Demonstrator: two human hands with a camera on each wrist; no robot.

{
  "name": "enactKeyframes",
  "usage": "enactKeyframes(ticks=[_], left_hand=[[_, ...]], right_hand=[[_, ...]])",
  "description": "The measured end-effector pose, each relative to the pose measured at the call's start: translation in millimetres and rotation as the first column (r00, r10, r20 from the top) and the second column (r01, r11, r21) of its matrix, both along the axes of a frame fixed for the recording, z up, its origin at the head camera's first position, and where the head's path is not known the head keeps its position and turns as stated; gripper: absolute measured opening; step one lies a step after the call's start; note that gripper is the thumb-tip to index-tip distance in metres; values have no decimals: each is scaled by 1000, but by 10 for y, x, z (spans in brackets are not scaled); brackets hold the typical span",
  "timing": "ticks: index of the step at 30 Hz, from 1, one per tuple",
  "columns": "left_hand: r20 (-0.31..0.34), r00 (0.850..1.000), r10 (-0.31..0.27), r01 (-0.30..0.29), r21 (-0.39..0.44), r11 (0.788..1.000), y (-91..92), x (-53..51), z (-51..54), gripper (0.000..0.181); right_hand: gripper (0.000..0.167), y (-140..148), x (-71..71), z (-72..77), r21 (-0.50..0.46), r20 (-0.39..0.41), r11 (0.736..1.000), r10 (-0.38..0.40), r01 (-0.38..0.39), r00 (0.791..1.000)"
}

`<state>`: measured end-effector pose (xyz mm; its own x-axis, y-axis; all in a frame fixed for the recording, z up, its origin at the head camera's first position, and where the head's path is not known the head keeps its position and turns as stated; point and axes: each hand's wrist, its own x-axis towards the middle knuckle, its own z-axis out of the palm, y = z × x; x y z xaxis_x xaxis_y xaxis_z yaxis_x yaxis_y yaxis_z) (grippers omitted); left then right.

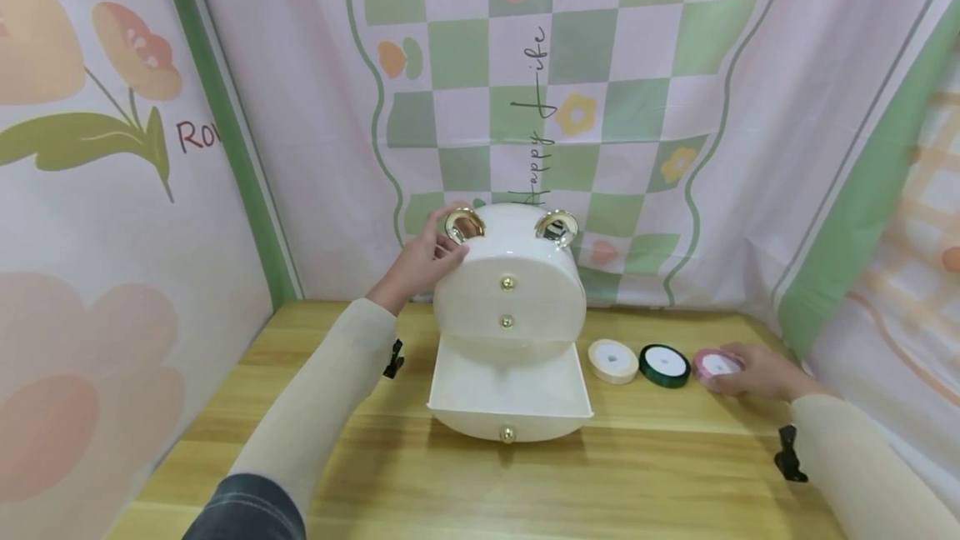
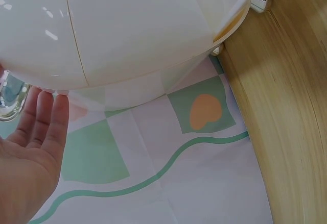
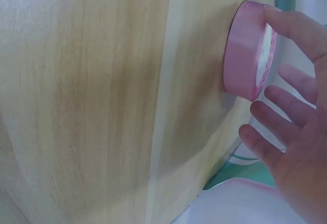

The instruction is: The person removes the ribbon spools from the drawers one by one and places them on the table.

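A glossy white storage box (image 1: 510, 298) stands on the table with gold knobs and two gold-rimmed eyes on top. Its bottom drawer (image 1: 510, 386) is pulled out, with nothing visible inside. My left hand (image 1: 427, 261) rests on the box's upper left side beside one eye; in the left wrist view its straight fingers (image 2: 53, 124) touch the shell. At the right, my right hand (image 1: 761, 371) is at a pink ribbon roll (image 1: 716, 367). In the right wrist view the thumb touches the roll's rim, and the other fingers are spread, not curled round it.
A dark green ribbon roll (image 1: 664, 366) and a cream ribbon roll (image 1: 613, 362) lie in a row between the drawer and the pink roll. The wooden table (image 1: 600, 490) meets a patterned cloth (image 1: 322, 215) at the back. Cloth also hangs at both sides.
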<state>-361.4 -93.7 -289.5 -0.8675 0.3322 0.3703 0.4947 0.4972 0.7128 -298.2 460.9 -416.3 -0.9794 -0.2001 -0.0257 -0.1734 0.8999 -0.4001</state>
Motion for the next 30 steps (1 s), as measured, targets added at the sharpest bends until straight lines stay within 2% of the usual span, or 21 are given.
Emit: enactKeyframes(ticks=[8,12,19,25,30], left_hand=[[-1,1000,8,-8,-4,1000,0,7,5,71],[3,1000,6,-6,1,1000,5,8,9,71],[4,1000,10,-10,-3,1000,13,19,18,70],[2,1000,8,-8,-11,1000,14,20,24,71],[10,1000,7,-7,-6,1000,10,15,16,72]], right_hand=[[60,-80,-24,48,-24,-137,995,93,-98,986],[52,-194,-2,152,-42,-136,990,129,-136,982],[35,-422,20,339,13,-162,986,165,-165,973],[32,-601,42,464,21,-193,980,197,-196,961],[28,-795,111,576,81,-219,971,236,-224,947]])
